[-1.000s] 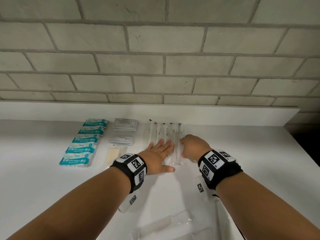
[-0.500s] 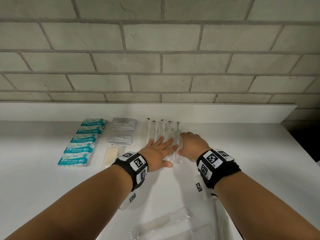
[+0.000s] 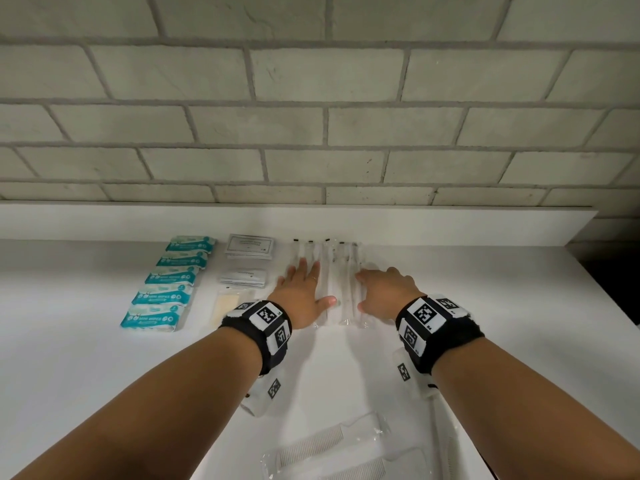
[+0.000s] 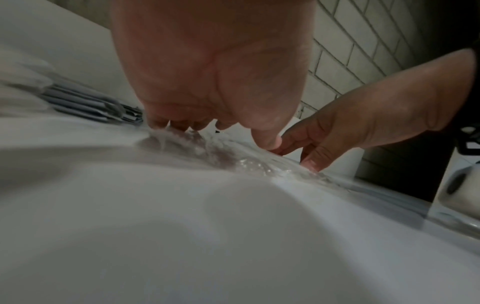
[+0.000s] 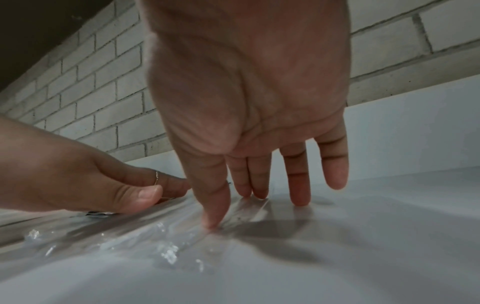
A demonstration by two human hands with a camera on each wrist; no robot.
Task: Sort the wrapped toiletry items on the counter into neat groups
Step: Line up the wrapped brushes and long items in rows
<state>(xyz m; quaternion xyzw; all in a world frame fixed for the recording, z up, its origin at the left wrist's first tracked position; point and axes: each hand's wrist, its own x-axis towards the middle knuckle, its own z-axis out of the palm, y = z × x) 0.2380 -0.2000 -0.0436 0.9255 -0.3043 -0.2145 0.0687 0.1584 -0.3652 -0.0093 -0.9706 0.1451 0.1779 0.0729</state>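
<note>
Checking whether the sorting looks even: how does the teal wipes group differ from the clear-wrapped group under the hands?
The teal wipe packs are opaque, coloured and printed; the clear-wrapped sticks are see-through and long. The wipe packs run front to back in a column; the sticks lie side by side. Nothing touches the wipes; the left hand and right hand press the sticks. Both sit on the white counter.

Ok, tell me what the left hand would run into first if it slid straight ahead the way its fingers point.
Probably the white raised ledge at the counter's back. The left hand lies on the clear-wrapped toothbrushes, fingers pointing along them toward the wall; depth is unclear.
</note>
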